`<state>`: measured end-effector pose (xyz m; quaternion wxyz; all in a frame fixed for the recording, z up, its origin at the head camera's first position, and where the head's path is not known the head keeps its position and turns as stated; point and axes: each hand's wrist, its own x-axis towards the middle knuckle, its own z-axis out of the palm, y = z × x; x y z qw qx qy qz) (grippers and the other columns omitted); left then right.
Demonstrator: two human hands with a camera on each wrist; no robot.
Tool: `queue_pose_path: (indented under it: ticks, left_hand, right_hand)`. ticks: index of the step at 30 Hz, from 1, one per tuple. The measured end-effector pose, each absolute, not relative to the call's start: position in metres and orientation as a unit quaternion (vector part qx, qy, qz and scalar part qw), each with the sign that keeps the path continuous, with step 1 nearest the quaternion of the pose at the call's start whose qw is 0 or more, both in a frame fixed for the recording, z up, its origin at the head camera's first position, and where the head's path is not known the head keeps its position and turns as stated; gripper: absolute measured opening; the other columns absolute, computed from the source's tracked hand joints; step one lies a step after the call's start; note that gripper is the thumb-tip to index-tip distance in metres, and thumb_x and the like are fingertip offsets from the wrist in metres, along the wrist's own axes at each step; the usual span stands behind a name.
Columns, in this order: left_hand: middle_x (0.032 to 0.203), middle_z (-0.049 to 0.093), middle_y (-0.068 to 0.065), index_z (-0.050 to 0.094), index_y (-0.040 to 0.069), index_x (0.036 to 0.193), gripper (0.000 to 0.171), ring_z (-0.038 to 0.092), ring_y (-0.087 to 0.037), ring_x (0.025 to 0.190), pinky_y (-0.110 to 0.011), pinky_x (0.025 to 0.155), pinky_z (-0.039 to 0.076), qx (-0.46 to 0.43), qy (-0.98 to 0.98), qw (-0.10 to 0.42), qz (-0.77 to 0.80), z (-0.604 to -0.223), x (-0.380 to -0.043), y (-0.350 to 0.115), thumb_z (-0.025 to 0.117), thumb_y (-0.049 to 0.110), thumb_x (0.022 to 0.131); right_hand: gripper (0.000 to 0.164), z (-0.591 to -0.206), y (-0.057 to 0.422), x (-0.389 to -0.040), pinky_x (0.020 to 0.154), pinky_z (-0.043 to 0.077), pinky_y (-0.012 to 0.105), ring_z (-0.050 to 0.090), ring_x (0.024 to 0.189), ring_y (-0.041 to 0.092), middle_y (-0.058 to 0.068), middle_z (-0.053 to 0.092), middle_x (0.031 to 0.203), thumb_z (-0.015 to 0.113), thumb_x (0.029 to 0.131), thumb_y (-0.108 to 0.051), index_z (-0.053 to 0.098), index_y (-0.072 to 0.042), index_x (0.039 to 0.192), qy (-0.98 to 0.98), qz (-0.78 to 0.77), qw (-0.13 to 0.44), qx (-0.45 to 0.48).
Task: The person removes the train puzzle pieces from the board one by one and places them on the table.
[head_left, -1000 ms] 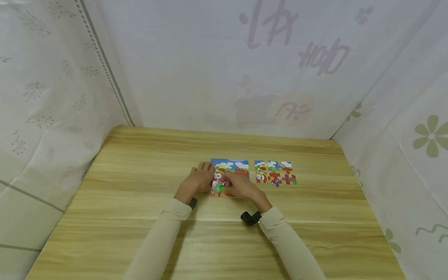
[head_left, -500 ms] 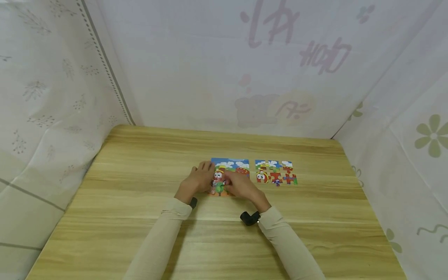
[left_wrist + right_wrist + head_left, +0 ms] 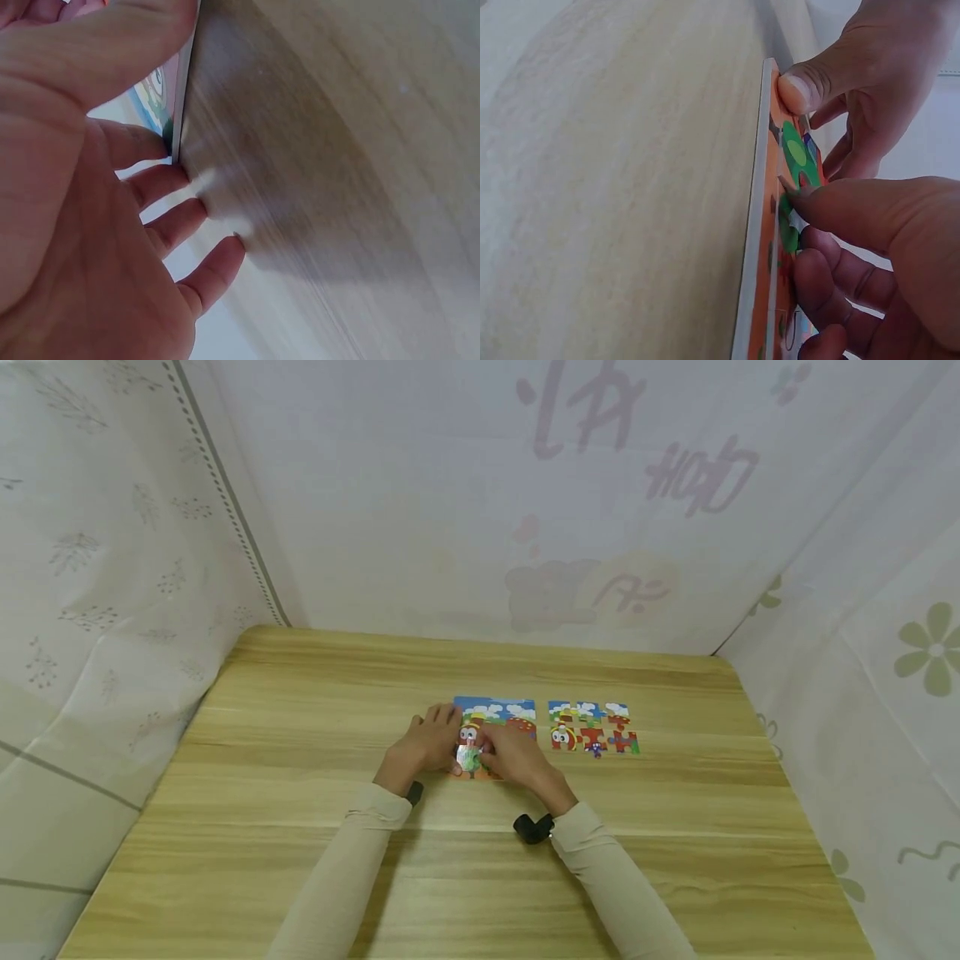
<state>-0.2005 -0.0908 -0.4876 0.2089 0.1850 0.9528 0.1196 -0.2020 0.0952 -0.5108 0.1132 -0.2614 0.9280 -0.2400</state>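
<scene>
A puzzle board (image 3: 480,703) with a cartoon picture lies on the table beneath both hands. My left hand (image 3: 429,742) rests at its left side, fingers spread; its thumb (image 3: 798,91) presses on the board near the tree picture. Over the board's lower part, my right hand (image 3: 521,758) pinches a puzzle piece (image 3: 787,237) with green on it between thumb and bent fingers. That piece is mostly hidden by the fingers and sits against the board's surface. Bright glare covers the tree area (image 3: 469,760) between the hands.
Several loose puzzle pieces (image 3: 562,738) lie in two rows on the wooden table (image 3: 337,685), right of the board. Printed white curtains (image 3: 420,527) enclose the table at the back and both sides.
Both hands stay almost in place over the board. The right hand's fingers shift only slightly, and a glare appears on the tree area. The view drifts a little.
</scene>
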Motion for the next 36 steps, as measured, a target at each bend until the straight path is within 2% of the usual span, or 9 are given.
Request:
queue_pose_path:
  ticks: [6,14,22,29,36]
  left_hand:
    - [0.163,0.013,-0.020,0.016,-0.002,0.157,0.108,0.012,-0.039,0.150,-0.060,0.114,0.025,0.190,0.949,0.214,0.132,-0.487,-0.201,-0.093,0.078,0.041,0.079]
    - [0.163,0.015,-0.020,0.016,-0.002,0.157,0.109,0.012,-0.040,0.150,-0.060,0.114,0.024,0.189,0.949,0.211,0.138,-0.490,-0.202,-0.092,0.078,0.041,0.078]
    - [0.162,0.015,-0.020,0.016,-0.001,0.157,0.107,0.013,-0.039,0.150,-0.059,0.114,0.024,0.182,0.951,0.216,0.130,-0.491,-0.201,-0.091,0.077,0.041,0.079]
    - [0.162,0.017,-0.018,0.018,0.000,0.157,0.105,0.015,-0.038,0.149,-0.058,0.112,0.027,0.184,0.952,0.212,0.122,-0.491,-0.201,-0.090,0.076,0.042,0.080]
    - [0.162,0.017,-0.019,0.018,-0.001,0.157,0.105,0.015,-0.038,0.149,-0.058,0.112,0.027,0.183,0.953,0.209,0.122,-0.488,-0.199,-0.091,0.077,0.041,0.080]
  right_hand:
    - [0.009,-0.512,0.098,-0.203,0.062,0.043,0.025,0.051,0.067,0.009,-0.004,0.060,0.081,0.068,0.092,-0.010,0.066,-0.012,0.100,0.922,-0.263,0.109,-0.264]
    - [0.010,-0.508,0.110,-0.208,0.064,0.045,0.028,0.054,0.070,0.011,-0.003,0.063,0.086,0.066,0.095,-0.014,0.067,-0.014,0.104,0.920,-0.287,0.111,-0.241]
    - [0.011,-0.507,0.134,-0.215,0.062,0.044,0.028,0.053,0.070,0.013,-0.002,0.061,0.083,0.067,0.093,-0.013,0.069,-0.010,0.104,0.920,-0.301,0.089,-0.234]
    - [0.012,-0.502,0.159,-0.216,0.068,0.048,0.033,0.057,0.077,0.014,-0.001,0.063,0.089,0.065,0.096,-0.015,0.068,-0.011,0.107,0.921,-0.308,0.098,-0.215]
    - [0.010,-0.506,0.181,-0.216,0.070,0.048,0.032,0.059,0.080,0.014,-0.001,0.063,0.089,0.067,0.094,-0.016,0.069,-0.014,0.104,0.924,-0.310,0.102,-0.201]
